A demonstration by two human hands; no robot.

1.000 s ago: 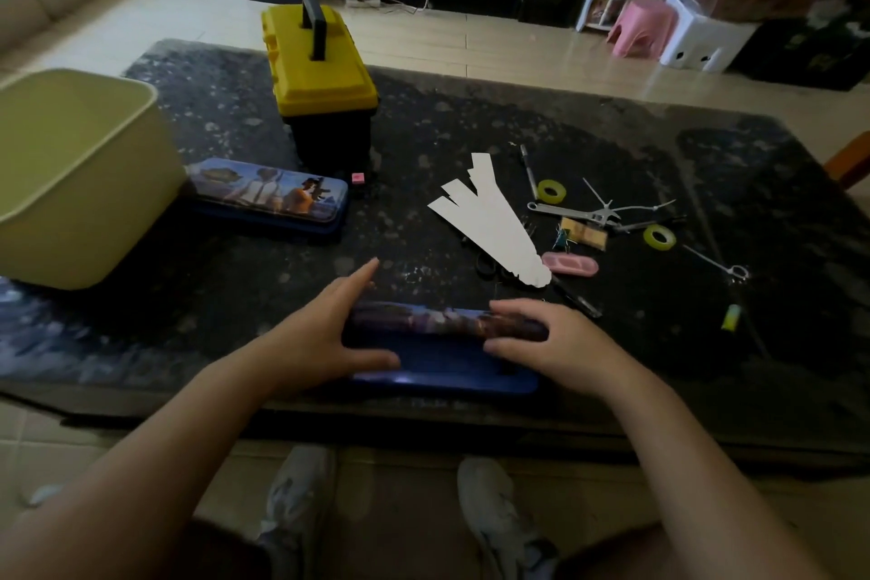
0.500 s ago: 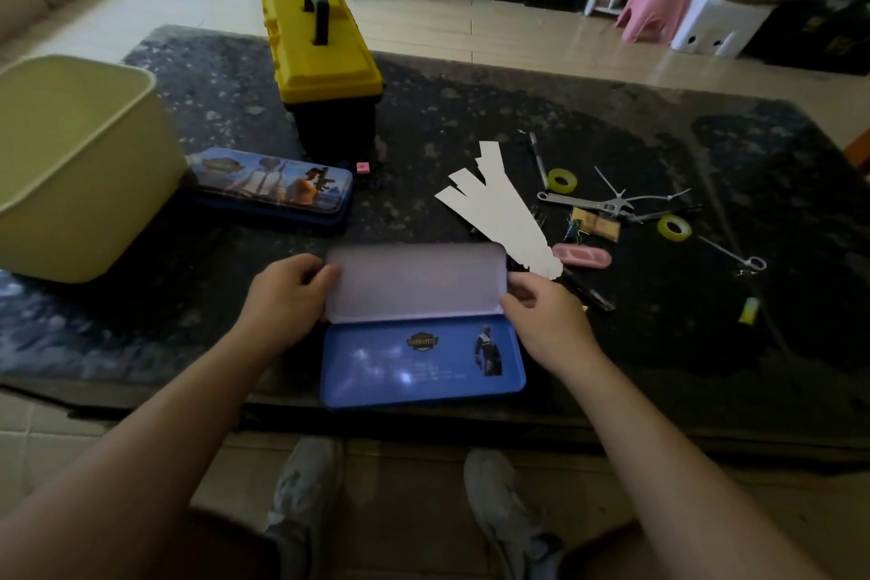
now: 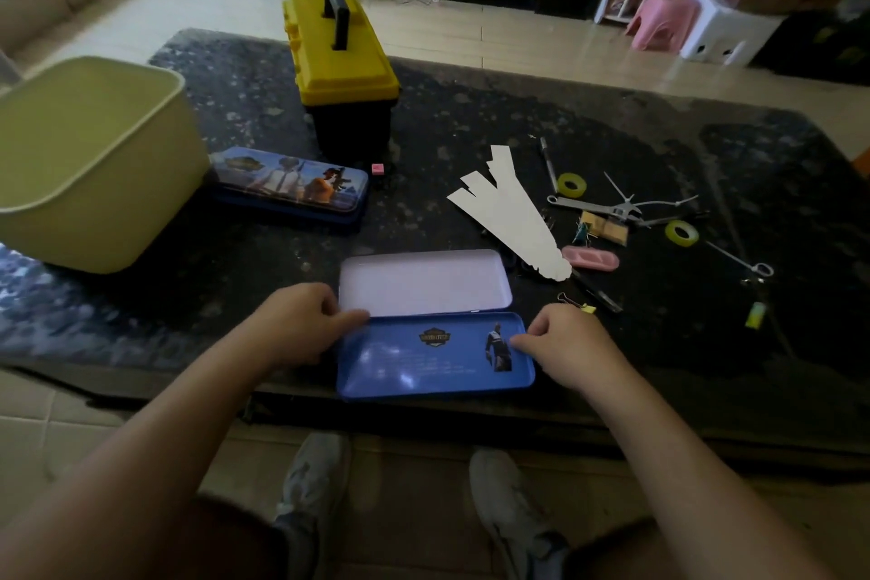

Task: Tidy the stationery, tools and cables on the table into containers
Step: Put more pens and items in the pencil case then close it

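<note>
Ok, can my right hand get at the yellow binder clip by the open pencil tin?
Probably yes. The right hand sits at the pencil tin's right edge, and the binder clip lies just beyond its knuckles with nothing between them.

The blue pencil case (image 3: 435, 356), shut a second ago, has been opened. Its pale lid (image 3: 423, 282) has been laid back flat on the table (image 3: 471, 118). The left hand (image 3: 301, 325) and right hand (image 3: 565, 344) have been moved down to the case's ends.

Blue pencil tin (image 3: 435, 356) open, flat, empty
</note>
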